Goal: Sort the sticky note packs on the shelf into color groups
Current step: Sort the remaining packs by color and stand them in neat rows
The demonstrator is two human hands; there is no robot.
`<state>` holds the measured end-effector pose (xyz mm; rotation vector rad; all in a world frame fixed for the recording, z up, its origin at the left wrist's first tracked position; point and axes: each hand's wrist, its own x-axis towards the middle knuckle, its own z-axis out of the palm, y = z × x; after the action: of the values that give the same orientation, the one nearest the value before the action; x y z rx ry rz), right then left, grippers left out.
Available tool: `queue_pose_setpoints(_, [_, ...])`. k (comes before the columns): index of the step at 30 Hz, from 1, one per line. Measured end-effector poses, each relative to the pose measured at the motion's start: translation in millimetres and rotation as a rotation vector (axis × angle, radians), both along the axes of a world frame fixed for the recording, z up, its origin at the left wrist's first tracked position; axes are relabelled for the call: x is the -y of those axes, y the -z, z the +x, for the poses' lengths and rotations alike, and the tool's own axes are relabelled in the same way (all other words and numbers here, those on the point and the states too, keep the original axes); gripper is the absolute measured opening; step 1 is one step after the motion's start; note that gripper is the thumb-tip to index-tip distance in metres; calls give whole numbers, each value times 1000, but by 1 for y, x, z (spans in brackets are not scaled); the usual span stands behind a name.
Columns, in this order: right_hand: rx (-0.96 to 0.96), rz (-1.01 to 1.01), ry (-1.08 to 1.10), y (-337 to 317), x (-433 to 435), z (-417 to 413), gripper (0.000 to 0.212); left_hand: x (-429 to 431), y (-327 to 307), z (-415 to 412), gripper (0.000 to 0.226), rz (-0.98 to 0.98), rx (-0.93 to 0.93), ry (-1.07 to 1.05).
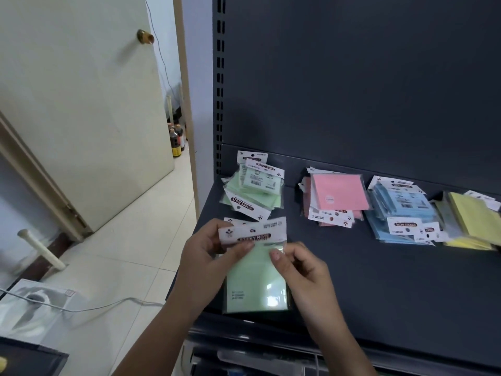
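Hands both on green sticky note packs (pixel 257 270), held just above the front-left part of the shelf (pixel 393 280). Left hand (pixel 202 256): fingers (pixel 241 248) clamped on the white header cards at the top of the packs, thumb on the upper side. Right hand (pixel 303 270): fingers (pixel 276 253) pinched on the right edge just under the header. Looks like at least two packs, headers fanned; exact count unclear.

Beyond the fingers, towards the back of the shelf, green pile (pixel 253 189), loosely heaped, headers pointing different ways. Right of the fingers and further back: pink pile (pixel 337 195), then blue pile (pixel 401 213), then yellow pile (pixel 469 221) at the frame edge. Blue and yellow piles touch or overlap; pink sits apart from green and just beside blue.

Left of the fingers, off the shelf: tiled floor (pixel 130 240), open door (pixel 81 104), white cable (pixel 108 308).
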<state>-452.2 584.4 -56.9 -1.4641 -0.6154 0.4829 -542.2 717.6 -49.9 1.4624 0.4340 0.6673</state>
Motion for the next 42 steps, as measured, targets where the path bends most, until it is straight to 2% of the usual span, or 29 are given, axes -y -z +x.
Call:
queue_pose_setpoints(3, [-155, -4, -62, 2, -17, 3, 6, -7, 10, 10, 27, -109, -78, -58])
queue_pose_setpoints(6, [-202, -144, 43, 14, -35, 9, 15, -17, 25, 16, 37, -31, -198, -125])
queue_pose_setpoints(8, [-59, -271, 135, 21, -42, 14, 32, -20, 33, 18, 44, 62, -253, -142])
queue_pose_setpoints(10, [178, -457, 205, 26, -47, 18, 43, -21, 39, 20, 41, 129, -303, -174])
queue_pose_setpoints(13, [485, -734, 222, 26, -54, 21, 35, -23, 43, 23, 34, 282, -399, -221])
queue_pose_setpoints(15, [576, -873, 216, 25, -59, 25, 26, -27, 45, 24, 29, 496, -492, -260])
queue_pose_setpoints(17, [595, -926, 196, 26, -62, 29, 25, -31, 46, 25, 20, 620, -539, -239])
queue_pose_setpoints(20, [595, -961, 152, 27, -66, 36, 26, -32, 46, 29, 15, 639, -519, -173])
queue_pose_setpoints(24, [634, -1000, 105, 27, -72, 43, 29, -29, 44, 37, 20, 582, -481, -187])
queue_pose_setpoints(29, [473, -935, 61, 27, -75, 46, 29, -22, 44, 43, 22, 506, -413, -234])
queue_pose_setpoints(32, [448, -959, 44, 25, -78, 49, 25, -27, 44, 48, 20, 505, -429, -202])
queue_pose_setpoints(36, [436, -981, 9, 21, -81, 52, 24, -34, 43, 50, 13, 609, -479, -185])
queue_pose_setpoints(40, [349, -839, 4, 19, -72, 49, 23, -31, 43, 43, 22, 774, -662, -204])
queue_pose_setpoints(42, [333, -760, 70, 16, -65, 50, 17, -35, 38, 42, 28, 818, -710, -230])
